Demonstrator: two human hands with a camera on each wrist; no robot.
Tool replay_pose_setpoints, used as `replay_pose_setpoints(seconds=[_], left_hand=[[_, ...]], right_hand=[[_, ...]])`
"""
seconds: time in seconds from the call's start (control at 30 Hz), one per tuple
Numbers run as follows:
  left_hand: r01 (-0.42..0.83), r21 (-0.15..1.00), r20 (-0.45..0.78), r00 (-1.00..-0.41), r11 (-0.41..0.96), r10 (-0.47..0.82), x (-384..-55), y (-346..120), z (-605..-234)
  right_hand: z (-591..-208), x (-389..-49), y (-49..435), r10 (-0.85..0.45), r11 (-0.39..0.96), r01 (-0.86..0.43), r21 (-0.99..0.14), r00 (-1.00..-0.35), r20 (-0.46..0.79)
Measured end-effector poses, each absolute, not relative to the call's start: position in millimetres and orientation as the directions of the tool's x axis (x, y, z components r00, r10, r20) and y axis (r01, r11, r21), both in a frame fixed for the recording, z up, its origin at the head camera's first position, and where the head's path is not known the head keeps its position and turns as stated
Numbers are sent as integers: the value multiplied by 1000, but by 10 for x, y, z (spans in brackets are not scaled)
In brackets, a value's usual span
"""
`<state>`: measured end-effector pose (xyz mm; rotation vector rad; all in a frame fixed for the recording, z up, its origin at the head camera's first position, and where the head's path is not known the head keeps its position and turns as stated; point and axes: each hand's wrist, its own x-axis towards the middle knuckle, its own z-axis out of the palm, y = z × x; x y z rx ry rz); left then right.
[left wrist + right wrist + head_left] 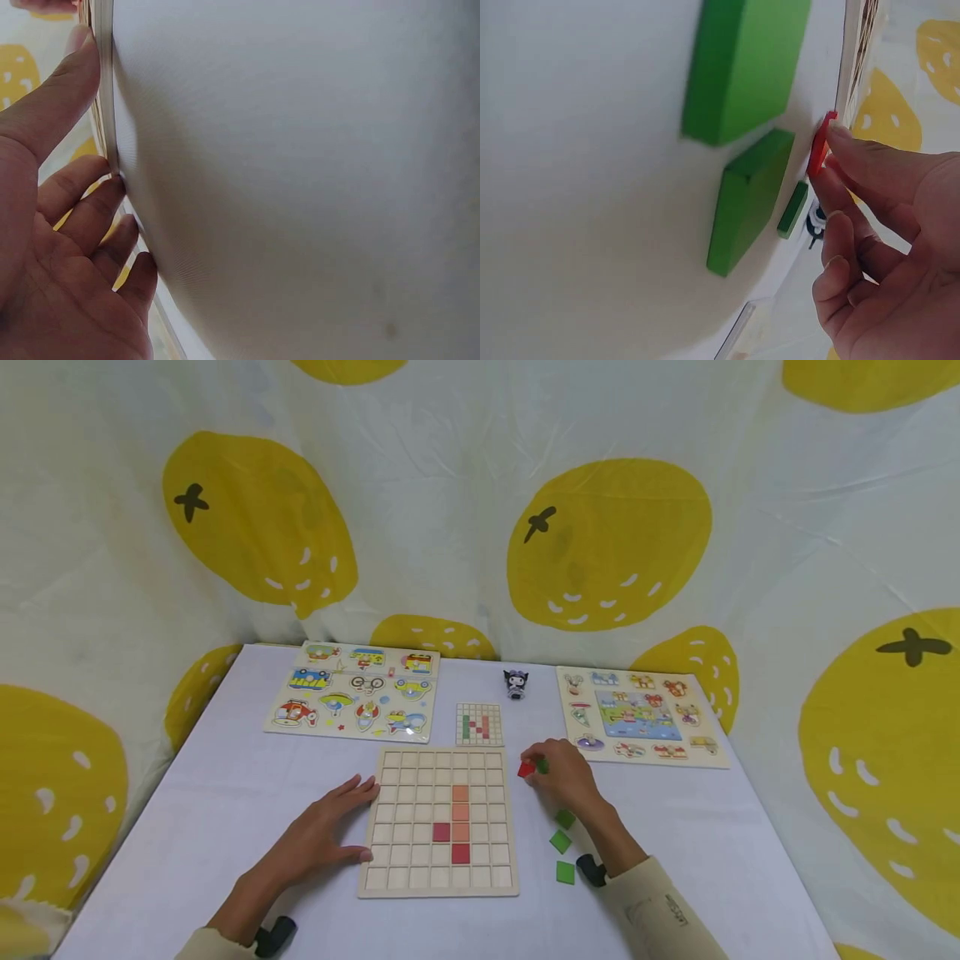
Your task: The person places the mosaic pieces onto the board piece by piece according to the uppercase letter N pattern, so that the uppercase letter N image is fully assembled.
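Observation:
A wooden grid board [411, 888] lies flat on the table, with three orange tiles [460, 812] and two red tiles [461, 853] in its cells. My left hand [322, 831] touches the board's left edge with thumb and fingers spread, as the left wrist view also shows. To the right of the board, my right hand [566, 777] pinches a red tile [820, 142] between thumb and finger. Beside it on the cloth is a green tile [542, 766], and more green tiles [560, 841] lie nearer, below that hand.
Behind the board lies a small pattern card [478, 725]. A picture puzzle board [352, 693] is at the back left, another puzzle board [645, 718] at the back right. Between them stands a small figurine [515, 684]. A fruit-patterned curtain [435, 527] hangs behind the white table [225, 760].

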<state>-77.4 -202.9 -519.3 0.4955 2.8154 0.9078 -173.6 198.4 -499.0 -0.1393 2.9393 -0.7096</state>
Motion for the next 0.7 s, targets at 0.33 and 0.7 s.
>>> replay_pose_setpoints(seconds=[0.33,0.7], left_hand=[[271,580,-27,-936,768,350,-776,-2023,-5168],[284,587,-13,-933,758,359,-776,-2031,-5201]], right_hand=[[-4984,-1715,1924,-148,883,-92,-460,-985,-89],[-4937,-1601,1839,-127,857,-95,-506,-991,-30]])
